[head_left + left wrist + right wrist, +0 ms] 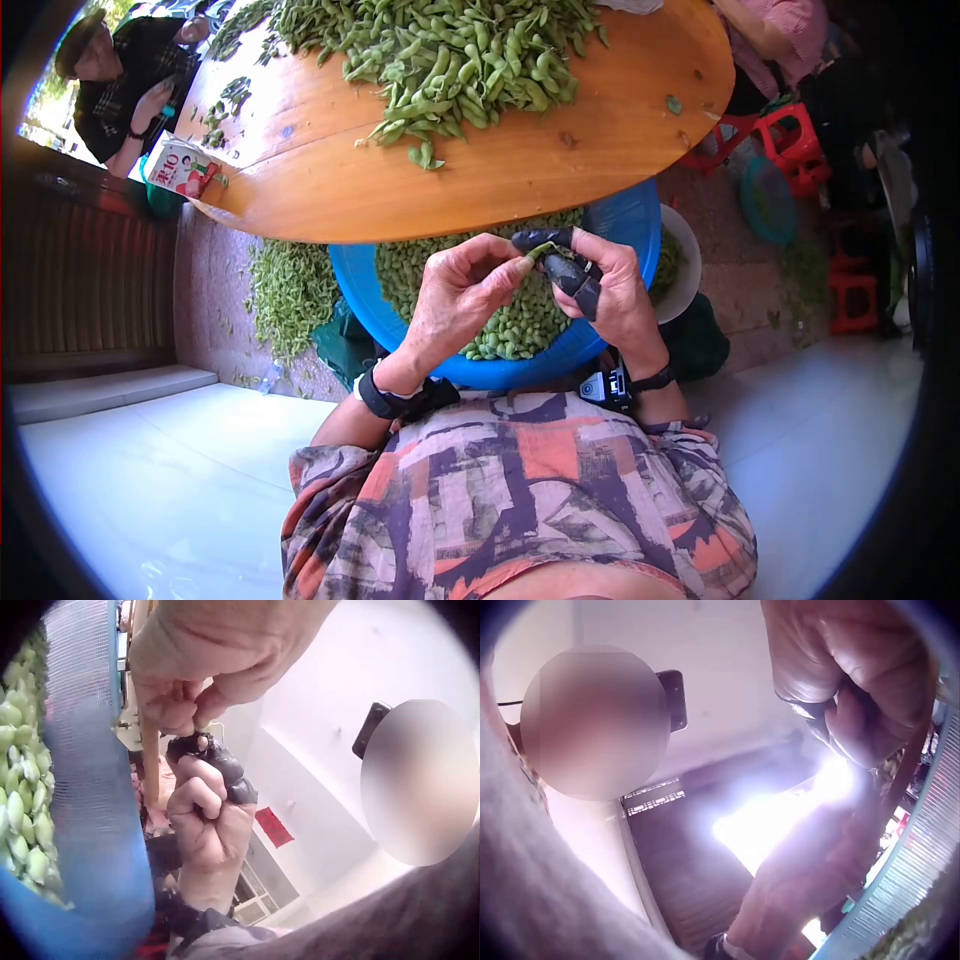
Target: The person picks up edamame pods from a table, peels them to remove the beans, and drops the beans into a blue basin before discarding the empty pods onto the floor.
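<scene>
Over a blue basin (610,225) full of shelled green beans (510,320), both hands meet on one green bean pod (541,248). My left hand (518,264) pinches the pod's near end with curled fingers. My right hand (562,252) wears black finger covers (575,275) on thumb and forefinger and pinches the same pod. In the left wrist view the left hand (191,712) is on top and the right hand (206,817) curls below it, beside the basin (90,787). The right wrist view shows only the right hand (855,675) closed; the pod is hidden there.
A round wooden table (520,170) in front carries a heap of unshelled pods (450,50) and a drink carton (180,165). Another person (120,80) sits at its far left. Pods lie on the floor (290,290). A white bowl (685,260) and red stools (790,140) stand right.
</scene>
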### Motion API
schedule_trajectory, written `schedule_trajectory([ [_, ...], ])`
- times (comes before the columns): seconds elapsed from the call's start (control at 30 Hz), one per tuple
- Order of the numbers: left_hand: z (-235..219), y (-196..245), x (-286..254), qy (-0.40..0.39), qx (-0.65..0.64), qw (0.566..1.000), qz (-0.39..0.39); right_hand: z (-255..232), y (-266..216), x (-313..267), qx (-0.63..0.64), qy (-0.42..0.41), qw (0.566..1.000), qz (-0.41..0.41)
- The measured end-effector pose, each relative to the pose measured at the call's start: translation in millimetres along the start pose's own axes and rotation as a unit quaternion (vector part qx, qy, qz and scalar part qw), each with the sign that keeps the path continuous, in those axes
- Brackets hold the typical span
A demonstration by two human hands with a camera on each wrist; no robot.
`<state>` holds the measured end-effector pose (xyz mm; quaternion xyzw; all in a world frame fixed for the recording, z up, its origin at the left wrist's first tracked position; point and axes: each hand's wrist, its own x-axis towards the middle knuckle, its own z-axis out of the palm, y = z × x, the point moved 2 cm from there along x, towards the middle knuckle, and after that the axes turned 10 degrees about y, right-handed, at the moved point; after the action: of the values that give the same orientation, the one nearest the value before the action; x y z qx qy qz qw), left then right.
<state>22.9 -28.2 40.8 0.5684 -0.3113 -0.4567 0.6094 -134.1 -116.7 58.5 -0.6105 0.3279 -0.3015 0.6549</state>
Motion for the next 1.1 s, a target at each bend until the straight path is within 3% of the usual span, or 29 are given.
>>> schedule_trajectory([
  [0.13,-3,-8,2,-0.026,-0.075,0.995,-0.060,0,6,0,0.057,0.001,0.998,0.025],
  [0.2,-2,-17,2,-0.109,-0.281,0.936,-0.183,-2,15,1,0.225,-0.081,0.968,0.075],
  [0.3,3,-26,-1,-0.116,-0.323,0.921,-0.184,-3,19,0,0.277,-0.109,0.948,0.113],
  [0.37,4,-21,-4,-0.101,-0.315,0.925,-0.188,-2,20,-1,0.248,-0.080,0.960,0.105],
  [0.43,1,-12,-6,-0.005,-0.045,0.995,-0.089,0,19,-3,0.219,-0.052,0.970,0.096],
  [0.47,3,-13,-9,0.047,0.083,0.995,0.004,1,16,-4,0.167,-0.031,0.982,0.080],
  [0.5,6,-15,-9,0.047,0.083,0.995,0.003,2,13,-5,0.113,-0.011,0.992,0.063],
  [0.57,11,-9,-12,0.074,0.242,0.937,0.242,4,9,-7,0.056,0.003,0.996,0.062],
  [0.63,8,-5,-13,0.046,0.264,0.943,0.198,7,4,-10,0.000,0.018,0.998,0.060],
  [0.7,3,-8,-8,-0.017,0.210,0.975,0.067,8,0,-12,-0.020,0.026,0.998,0.047],
  [0.73,1,-9,-6,-0.017,0.209,0.976,0.066,8,5,-12,-0.020,0.027,0.998,0.048],
  [0.8,-2,-15,-1,-0.073,0.065,0.993,-0.067,7,14,-11,-0.001,0.026,0.999,0.031],
  [0.83,-4,-14,1,-0.073,0.064,0.993,-0.067,6,12,-11,-0.002,0.025,0.999,0.030],
  [0.93,-10,-9,5,-0.154,-0.089,0.964,-0.199,3,15,-11,0.068,-0.007,0.993,0.092],
  [1.03,-13,-12,6,-0.160,-0.095,0.958,-0.219,5,23,-9,0.160,-0.040,0.979,0.117],
  [1.1,-11,-15,5,-0.149,-0.055,0.971,-0.176,9,20,-11,-0.004,0.023,0.997,0.071],
])
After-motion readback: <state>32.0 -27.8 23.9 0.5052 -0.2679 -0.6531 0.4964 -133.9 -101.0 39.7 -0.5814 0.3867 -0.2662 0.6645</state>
